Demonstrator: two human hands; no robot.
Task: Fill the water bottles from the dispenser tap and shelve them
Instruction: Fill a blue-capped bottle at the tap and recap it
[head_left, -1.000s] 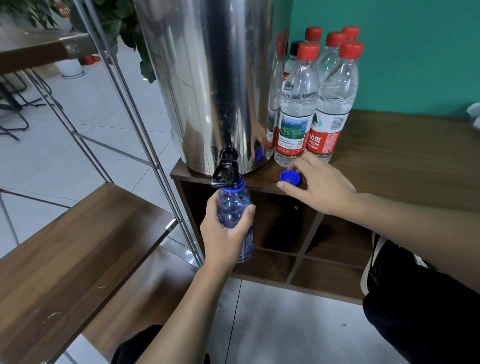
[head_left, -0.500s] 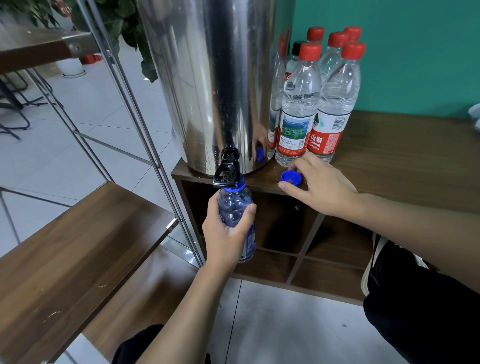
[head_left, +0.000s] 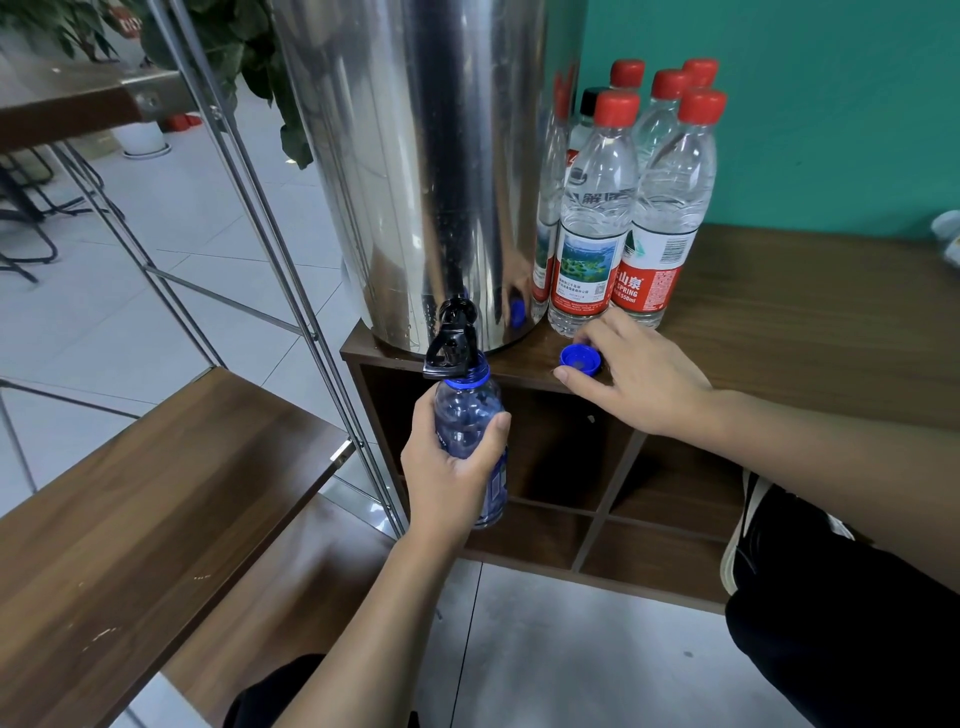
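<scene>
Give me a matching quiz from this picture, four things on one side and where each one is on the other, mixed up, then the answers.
Things:
1. blue bottle
2. blue cap
3. red-capped bottles
4. plant

Places:
A. beside the dispenser, on the cabinet
B. under the tap, in the left hand
C. behind the metal rack
D. at the right hand's fingertips

Pairs: 1-B, 2-D, 3-A, 4-C

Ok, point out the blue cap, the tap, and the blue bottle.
blue cap (head_left: 580, 359), head view, open top side.
tap (head_left: 453, 340), head view, black lever body.
blue bottle (head_left: 466, 413), head view, clear shoulder above the left hand (head_left: 451, 475).
</scene>
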